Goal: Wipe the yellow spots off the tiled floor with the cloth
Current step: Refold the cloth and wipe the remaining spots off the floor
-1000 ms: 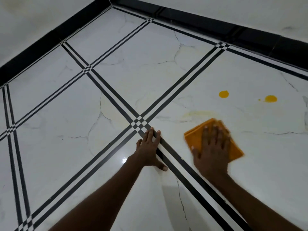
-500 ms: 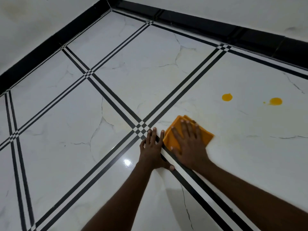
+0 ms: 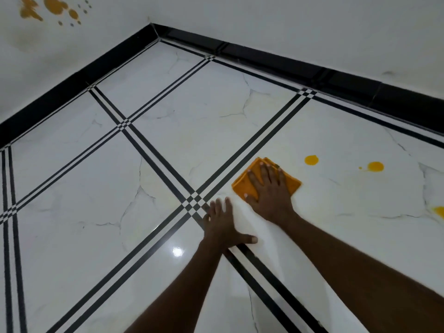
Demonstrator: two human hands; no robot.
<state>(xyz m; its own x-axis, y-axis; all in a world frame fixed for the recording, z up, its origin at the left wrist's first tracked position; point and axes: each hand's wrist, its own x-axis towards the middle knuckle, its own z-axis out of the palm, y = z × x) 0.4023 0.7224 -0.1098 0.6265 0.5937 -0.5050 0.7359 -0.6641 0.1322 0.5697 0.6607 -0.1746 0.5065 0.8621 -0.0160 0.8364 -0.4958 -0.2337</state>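
Marble-look tiles make up the floor, glossy white with thin grey veining and a bright glint of reflected light near the left forearm; paired black stripes run along the tile edges and cross in small checkered squares. In the single head view, the right hand lies flat, fingers spread, pressing down on the cloth, a folded, soft orange square with layered edges showing at its far corner; the palm pins it rather than gripping it. The cloth sits on the tile just right of the stripe crossing, near the scene's centre. Just beyond its right corner lies a round yellow spot, and further right a second, oval spot with a tiny droplet beside it; a third yellow smear is cut off by the right edge. The left hand rests open and empty on the floor, palm down, thumb stretched over a black stripe. A shiny black skirting borders the far edges, below matte white walls; the left wall carries brownish-orange splatter near the top.
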